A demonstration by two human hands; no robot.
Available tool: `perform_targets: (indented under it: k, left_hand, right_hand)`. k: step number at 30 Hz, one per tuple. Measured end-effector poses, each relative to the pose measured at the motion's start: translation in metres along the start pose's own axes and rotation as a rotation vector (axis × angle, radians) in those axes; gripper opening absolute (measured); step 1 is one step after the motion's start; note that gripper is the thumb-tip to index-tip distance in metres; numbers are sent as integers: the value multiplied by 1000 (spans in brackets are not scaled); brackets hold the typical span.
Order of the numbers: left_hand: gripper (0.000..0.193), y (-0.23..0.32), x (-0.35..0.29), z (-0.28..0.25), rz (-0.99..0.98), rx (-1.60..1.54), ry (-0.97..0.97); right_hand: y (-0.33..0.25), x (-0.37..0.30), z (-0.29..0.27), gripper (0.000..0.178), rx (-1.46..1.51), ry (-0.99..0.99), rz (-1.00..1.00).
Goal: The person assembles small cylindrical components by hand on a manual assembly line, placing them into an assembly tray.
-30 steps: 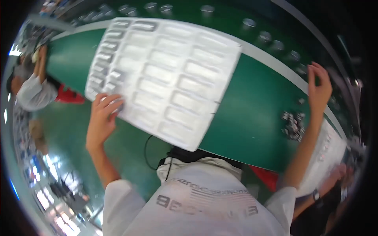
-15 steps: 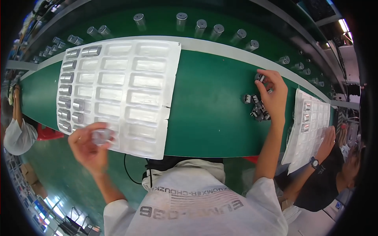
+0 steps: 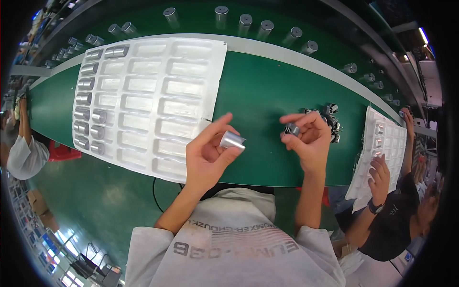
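Observation:
My left hand [image 3: 203, 158] is closed on a silver metal cylinder [image 3: 233, 141], gripped by thumb and fingers with its end tilted toward the right. Across a gap from it, over the green bench, my right hand [image 3: 313, 143] pinches a small grey and black part [image 3: 290, 129] between thumb and fingers. Just behind the right hand lies a pile of similar small dark parts [image 3: 337, 130], partly hidden by it. Left of my hands, a white plastic tray [image 3: 213, 86] has silver cylinders [image 3: 86, 83] in its leftmost pockets and a few in the second column.
Beyond a pale rail [image 3: 267, 50], a row of upright silver cylinders [image 3: 221, 16] stands on a green surface. At right, a co-worker's hand [image 3: 379, 179] is over another white tray [image 3: 366, 162]. Another person [image 3: 27, 158] sits at far left by a red stool [image 3: 64, 151].
My left hand has moved right, from the tray's near edge to mid-bench, with the cylinder. My right hand has come left and nearer from the pile with the small part. The co-worker's hands have moved.

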State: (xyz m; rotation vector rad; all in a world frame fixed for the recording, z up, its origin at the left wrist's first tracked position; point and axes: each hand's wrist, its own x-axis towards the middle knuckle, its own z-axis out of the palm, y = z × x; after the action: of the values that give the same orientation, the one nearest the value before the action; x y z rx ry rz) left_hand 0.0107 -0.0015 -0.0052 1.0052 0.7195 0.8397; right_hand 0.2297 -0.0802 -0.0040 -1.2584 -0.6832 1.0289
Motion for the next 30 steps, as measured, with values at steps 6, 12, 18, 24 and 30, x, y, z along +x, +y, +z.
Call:
perform_targets:
  k: [6,12,18,24,30]
  left_hand:
    - [43,-8,-3,-7,-100,-49,-48]
    - [36,-1,-6,-2,-126,-210,-11]
    - [35,-5,-11,4,126,-18,1]
    - [35,-17,-14,-1,301,86,-90]
    - [33,-17,-12,-1,459,220,-78]
  right_hand:
    - [9,-12,32,33,255,-130,85]
    - [-1,-21,44,29,323,-180,106]
    - [3,-25,47,41,51,-111,-122]
    - [4,-28,51,46,44,-17,-121]
    - [10,-32,58,40,-96,17,-197]
